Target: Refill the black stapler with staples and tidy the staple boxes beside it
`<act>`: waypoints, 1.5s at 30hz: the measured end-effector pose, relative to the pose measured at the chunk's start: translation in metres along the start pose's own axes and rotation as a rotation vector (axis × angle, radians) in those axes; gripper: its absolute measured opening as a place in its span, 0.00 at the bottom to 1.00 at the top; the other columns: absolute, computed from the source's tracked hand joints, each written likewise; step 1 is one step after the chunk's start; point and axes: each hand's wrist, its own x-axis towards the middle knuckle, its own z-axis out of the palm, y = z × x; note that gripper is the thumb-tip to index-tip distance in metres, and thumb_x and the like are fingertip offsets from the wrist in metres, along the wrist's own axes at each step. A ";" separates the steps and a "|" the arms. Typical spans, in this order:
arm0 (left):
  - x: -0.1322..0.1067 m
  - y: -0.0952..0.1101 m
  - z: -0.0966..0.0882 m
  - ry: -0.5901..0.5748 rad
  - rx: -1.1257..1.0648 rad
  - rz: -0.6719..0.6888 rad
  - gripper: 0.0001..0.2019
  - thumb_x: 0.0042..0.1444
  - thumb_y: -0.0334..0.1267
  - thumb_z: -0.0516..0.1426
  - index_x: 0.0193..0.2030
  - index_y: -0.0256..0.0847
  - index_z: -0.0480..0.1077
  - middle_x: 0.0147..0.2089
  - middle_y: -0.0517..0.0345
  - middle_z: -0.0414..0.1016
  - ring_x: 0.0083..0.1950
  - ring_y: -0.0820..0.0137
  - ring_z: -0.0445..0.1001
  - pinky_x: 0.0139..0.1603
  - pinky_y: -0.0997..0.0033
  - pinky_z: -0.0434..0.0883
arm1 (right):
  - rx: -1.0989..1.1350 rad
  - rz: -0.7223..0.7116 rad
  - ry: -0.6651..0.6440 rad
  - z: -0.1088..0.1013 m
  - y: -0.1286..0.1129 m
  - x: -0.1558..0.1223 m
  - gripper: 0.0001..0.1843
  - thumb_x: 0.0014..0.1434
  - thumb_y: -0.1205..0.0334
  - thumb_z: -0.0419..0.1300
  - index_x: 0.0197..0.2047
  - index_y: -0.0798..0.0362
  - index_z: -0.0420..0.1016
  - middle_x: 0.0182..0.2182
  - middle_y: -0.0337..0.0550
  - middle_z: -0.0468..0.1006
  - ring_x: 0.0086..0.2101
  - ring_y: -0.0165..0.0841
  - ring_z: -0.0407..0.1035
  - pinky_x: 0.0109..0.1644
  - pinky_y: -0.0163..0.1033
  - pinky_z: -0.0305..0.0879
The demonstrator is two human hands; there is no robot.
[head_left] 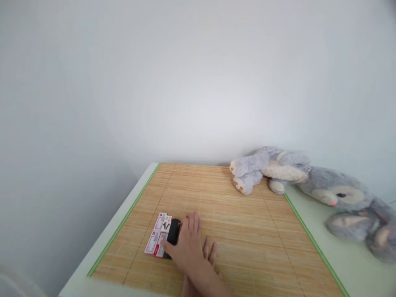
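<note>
My right hand (188,241) is palm down around a small black case (173,232), with the thumb on its left side and the fingers along its right. The case lies against several red-and-white printed cards (157,236), which look like retail packaging; the thumb reaches over one of them. Beneath my right wrist, my left hand (210,252) rests on the bamboo mat (229,210) with its fingers stretched out, holding nothing. The right forearm crosses over the left and hides most of that hand. The lower part of the case is partly covered by my right hand.
A grey plush rabbit (287,169) lies on its side at the right, its feet on the mat's far right corner. The green-edged mat covers most of the white table (78,282). A plain wall (192,82) stands behind and to the left.
</note>
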 end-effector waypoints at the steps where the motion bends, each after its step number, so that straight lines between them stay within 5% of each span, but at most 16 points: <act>1: 0.001 -0.002 -0.002 -0.028 -0.008 0.030 0.39 0.61 0.41 0.60 0.78 0.61 0.54 0.79 0.63 0.56 0.82 0.50 0.43 0.79 0.35 0.51 | -0.004 0.001 -0.005 0.005 -0.004 0.002 0.40 0.54 0.42 0.67 0.62 0.60 0.70 0.71 0.65 0.60 0.74 0.60 0.40 0.76 0.66 0.39; 4: -0.002 -0.001 -0.007 -0.006 0.084 0.100 0.38 0.60 0.39 0.60 0.77 0.58 0.57 0.77 0.61 0.61 0.82 0.50 0.47 0.79 0.39 0.53 | -0.032 -0.018 -0.010 0.002 -0.002 0.009 0.29 0.58 0.51 0.64 0.58 0.58 0.72 0.68 0.63 0.64 0.72 0.60 0.46 0.76 0.65 0.38; 9: -0.016 0.011 -0.007 0.130 0.148 0.060 0.32 0.59 0.37 0.60 0.71 0.58 0.66 0.68 0.61 0.74 0.76 0.54 0.62 0.79 0.47 0.54 | -0.079 -0.117 -0.046 -0.049 0.033 0.024 0.15 0.55 0.65 0.63 0.47 0.51 0.77 0.61 0.56 0.70 0.65 0.54 0.56 0.74 0.61 0.45; 15: -0.005 0.017 -0.036 0.176 0.060 -0.160 0.35 0.60 0.45 0.59 0.74 0.49 0.63 0.75 0.52 0.64 0.75 0.52 0.62 0.71 0.49 0.65 | -0.067 -0.219 -0.134 -0.113 0.090 0.027 0.15 0.48 0.70 0.65 0.41 0.49 0.81 0.60 0.48 0.72 0.66 0.47 0.56 0.73 0.54 0.50; 20: 0.018 0.020 -0.057 0.137 0.087 -0.140 0.39 0.63 0.51 0.58 0.79 0.50 0.53 0.79 0.54 0.57 0.79 0.50 0.54 0.73 0.43 0.59 | -0.066 -0.245 -0.186 -0.136 0.111 0.018 0.18 0.50 0.71 0.62 0.44 0.49 0.82 0.64 0.49 0.70 0.67 0.44 0.57 0.70 0.52 0.55; 26: 0.032 0.026 -0.058 0.145 0.103 -0.122 0.37 0.64 0.51 0.55 0.79 0.48 0.53 0.79 0.54 0.56 0.79 0.52 0.53 0.76 0.42 0.53 | -0.110 -0.277 -0.210 -0.136 0.105 0.025 0.15 0.52 0.70 0.64 0.44 0.49 0.82 0.65 0.49 0.70 0.69 0.45 0.56 0.72 0.53 0.53; 31: 0.031 0.026 -0.062 0.115 0.112 -0.128 0.37 0.65 0.52 0.55 0.78 0.47 0.55 0.80 0.53 0.55 0.80 0.49 0.50 0.76 0.38 0.51 | -0.151 -0.378 -0.252 -0.135 0.081 0.040 0.13 0.50 0.66 0.70 0.42 0.49 0.82 0.68 0.47 0.69 0.71 0.48 0.50 0.76 0.59 0.38; 36: 0.034 0.027 -0.072 0.086 0.127 -0.145 0.38 0.65 0.50 0.55 0.80 0.51 0.48 0.81 0.57 0.51 0.81 0.46 0.45 0.75 0.36 0.50 | -0.174 -0.433 -0.254 -0.184 0.074 0.043 0.13 0.52 0.64 0.70 0.43 0.47 0.80 0.69 0.44 0.67 0.73 0.46 0.47 0.77 0.57 0.42; 41: 0.037 0.028 -0.077 0.072 0.118 -0.161 0.38 0.66 0.51 0.55 0.80 0.53 0.46 0.81 0.58 0.52 0.82 0.46 0.44 0.76 0.35 0.50 | -0.193 -0.296 -0.214 -0.239 0.109 0.021 0.09 0.60 0.58 0.62 0.44 0.45 0.77 0.73 0.42 0.60 0.75 0.43 0.45 0.76 0.56 0.49; 45: 0.037 0.026 -0.078 0.061 0.112 -0.164 0.37 0.67 0.52 0.54 0.80 0.55 0.46 0.81 0.60 0.51 0.81 0.47 0.44 0.75 0.35 0.50 | -0.230 -0.224 -0.138 -0.247 0.159 0.001 0.11 0.63 0.55 0.59 0.47 0.45 0.77 0.74 0.44 0.60 0.74 0.42 0.47 0.75 0.55 0.52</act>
